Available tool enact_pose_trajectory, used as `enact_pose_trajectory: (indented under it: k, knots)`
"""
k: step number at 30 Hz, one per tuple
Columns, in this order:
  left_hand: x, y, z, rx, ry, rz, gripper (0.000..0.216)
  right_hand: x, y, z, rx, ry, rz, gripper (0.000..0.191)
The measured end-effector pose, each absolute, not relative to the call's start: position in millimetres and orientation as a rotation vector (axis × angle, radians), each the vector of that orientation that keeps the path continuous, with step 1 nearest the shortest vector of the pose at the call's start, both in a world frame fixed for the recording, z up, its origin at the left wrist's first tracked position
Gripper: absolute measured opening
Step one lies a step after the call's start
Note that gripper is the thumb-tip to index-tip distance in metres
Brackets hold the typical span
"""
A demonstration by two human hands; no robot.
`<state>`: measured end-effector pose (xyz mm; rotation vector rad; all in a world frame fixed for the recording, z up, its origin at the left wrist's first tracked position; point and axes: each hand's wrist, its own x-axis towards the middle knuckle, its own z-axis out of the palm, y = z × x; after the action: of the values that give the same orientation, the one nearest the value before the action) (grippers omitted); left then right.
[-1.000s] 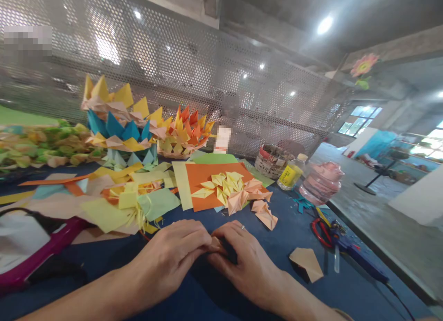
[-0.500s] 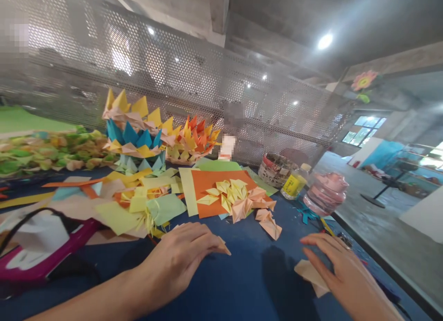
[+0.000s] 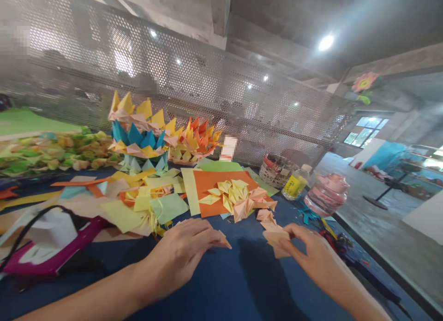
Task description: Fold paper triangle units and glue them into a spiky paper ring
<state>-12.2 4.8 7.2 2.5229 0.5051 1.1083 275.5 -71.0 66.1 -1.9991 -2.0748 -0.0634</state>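
Note:
My left hand point(image 3: 188, 247) is closed over a small piece of peach paper point(image 3: 224, 240), and only its pointed corner shows past my fingertips. To the right, my right hand point(image 3: 301, 242) pinches another piece of peach paper point(image 3: 277, 241) between thumb and fingers. Just beyond that paper are folded peach paper pieces point(image 3: 254, 202). Folded yellow paper pieces point(image 3: 228, 192) lie beside them on an orange sheet point(image 3: 202, 208).
Paper scraps point(image 3: 121, 215) and a magenta-edged object point(image 3: 55, 252) lie left. Behind stand pointed folded-paper crowns point(image 3: 138, 139). At right are a woven basket point(image 3: 275, 171), a yellow-labelled bottle point(image 3: 296, 185), a pink container point(image 3: 327, 194) and a dark blue tool point(image 3: 372, 275) near the table edge.
My right hand has moved left and closed on the peach paper, bringing it toward the folded pieces. My left hand stays almost where it was, with its paper.

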Motion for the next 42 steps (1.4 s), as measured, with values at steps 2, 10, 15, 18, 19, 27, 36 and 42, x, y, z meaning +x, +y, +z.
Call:
enact_pose_trajectory:
  k: [2,10,15,18,19,27,36,42]
  knots:
    - [-12.6,5.2,7.0,2.527,0.514,1.106,0.029,258.0,-58.5,64.9,-1.938,-2.112,-0.061,0.018]
    - [-14.0,5.0,7.6,2.55,0.54,1.063,0.031,261.9,-43.4,53.5,-1.795,-2.145,0.066,0.027]
    - [-14.1,5.5,6.5,2.532,0.527,1.081,0.031,336.9,-84.3,72.7,-1.925,-1.969,-0.204,0.031]
    - [-13.2,5.2,4.3,2.524,0.52,1.072,0.032,393.3,-113.9,77.2,-2.096,-1.828,-0.326,0.034]
    - [-12.8,5.0,3.5,2.523,0.517,1.069,0.031,409.7,-123.1,75.5,-2.191,-1.792,-0.335,0.034]
    - [-10.5,4.6,-0.5,2.521,0.507,1.097,0.027,453.9,-147.5,43.5,-2.648,-1.709,-0.306,0.045]
    - [-12.1,6.3,-0.3,2.524,0.518,1.1,0.026,462.5,-138.2,26.5,-2.525,-1.57,-0.51,0.041]
    - [-11.5,6.3,0.7,2.525,0.503,1.117,0.028,439.7,-150.8,52.8,-2.367,-1.321,-0.722,0.034]
